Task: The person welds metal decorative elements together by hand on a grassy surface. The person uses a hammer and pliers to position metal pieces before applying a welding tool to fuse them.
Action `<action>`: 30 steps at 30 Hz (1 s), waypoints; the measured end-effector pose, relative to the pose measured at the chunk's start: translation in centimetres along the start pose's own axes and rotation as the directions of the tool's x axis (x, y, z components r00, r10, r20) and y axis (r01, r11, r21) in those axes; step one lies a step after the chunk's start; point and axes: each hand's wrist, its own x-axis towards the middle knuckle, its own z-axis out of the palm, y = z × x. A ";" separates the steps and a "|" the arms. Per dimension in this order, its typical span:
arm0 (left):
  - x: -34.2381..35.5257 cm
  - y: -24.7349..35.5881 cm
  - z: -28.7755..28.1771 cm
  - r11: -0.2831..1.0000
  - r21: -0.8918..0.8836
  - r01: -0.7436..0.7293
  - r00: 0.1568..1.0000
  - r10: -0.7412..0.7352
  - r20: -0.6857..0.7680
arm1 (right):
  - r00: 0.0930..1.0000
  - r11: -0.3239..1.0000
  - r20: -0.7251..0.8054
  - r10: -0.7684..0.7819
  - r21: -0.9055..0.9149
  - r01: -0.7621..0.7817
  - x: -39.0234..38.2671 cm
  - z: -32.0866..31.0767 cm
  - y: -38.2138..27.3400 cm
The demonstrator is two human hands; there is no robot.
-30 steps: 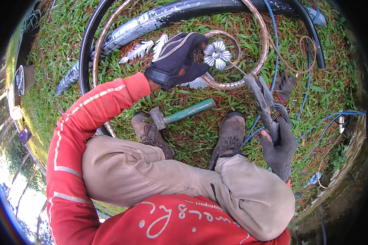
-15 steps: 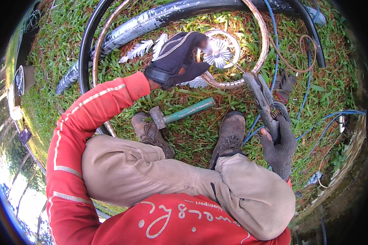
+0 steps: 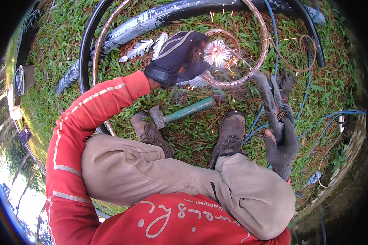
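Note:
My left hand [image 3: 178,59], in a black glove, has its fingers closed at the edge of a silvery metal flower [image 3: 217,54]. The flower sits by the inner curl of a coppery metal scroll [image 3: 264,45] and glows pinkish. In a grey glove, my right hand [image 3: 285,149] is wrapped round a welding electrode holder [image 3: 269,102]. From its jaws a thin electrode [image 3: 244,61] slants up to the flower, its tip hidden in the glare. Sparks fly around the flower, and faint smoke hangs below it.
A green-handled hammer [image 3: 188,111] lies by my left boot [image 3: 149,132]; my right boot [image 3: 230,132] is beside it. Silvery metal leaves [image 3: 139,51] rest left of the flower. A thick, paint-worn pipe [image 3: 139,28] curves behind. Blue cables [image 3: 306,92] cross the grass at right.
My right hand and the electrode holder have shifted slightly right. Sparks and smoke have appeared, and the flower has turned from silvery to glowing pink. My left hand stays nearly in place.

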 end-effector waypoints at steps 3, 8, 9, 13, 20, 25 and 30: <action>0.4 0.9 -0.3 0.999 -0.037 0.024 1.000 -0.024 0.005 | 0.998 0.999 0.049 0.030 -0.023 -0.029 0.1 -0.2 -0.2; 0.5 1.2 -0.6 0.998 -0.019 0.062 0.998 -0.061 0.031 | 0.996 0.998 0.066 0.062 -0.015 -0.061 0.1 -0.1 -0.2; 0.6 1.2 -0.5 0.998 -0.021 0.061 0.998 -0.060 0.031 | 0.996 0.998 0.070 0.064 -0.027 -0.062 0.0 -0.1 -0.1; 0.5 1.2 -0.4 0.997 -0.017 0.079 0.996 -0.078 0.035 | 0.995 0.998 0.077 0.056 -0.043 -0.053 -0.2 0.0 0.6; 0.5 1.6 -0.5 0.989 0.018 0.144 0.987 -0.145 0.069 | 0.991 0.995 0.091 0.097 0.005 -0.098 0.2 -0.1 -0.5; 0.6 1.4 -0.2 0.997 0.031 0.077 0.997 -0.077 0.015 | 0.993 0.996 0.081 0.084 -0.002 -0.084 0.2 -0.3 -0.5; 0.5 1.6 -0.3 0.993 0.049 0.105 0.993 -0.107 0.041 | 0.995 0.997 0.058 0.079 0.011 -0.080 -0.1 -0.2 -0.1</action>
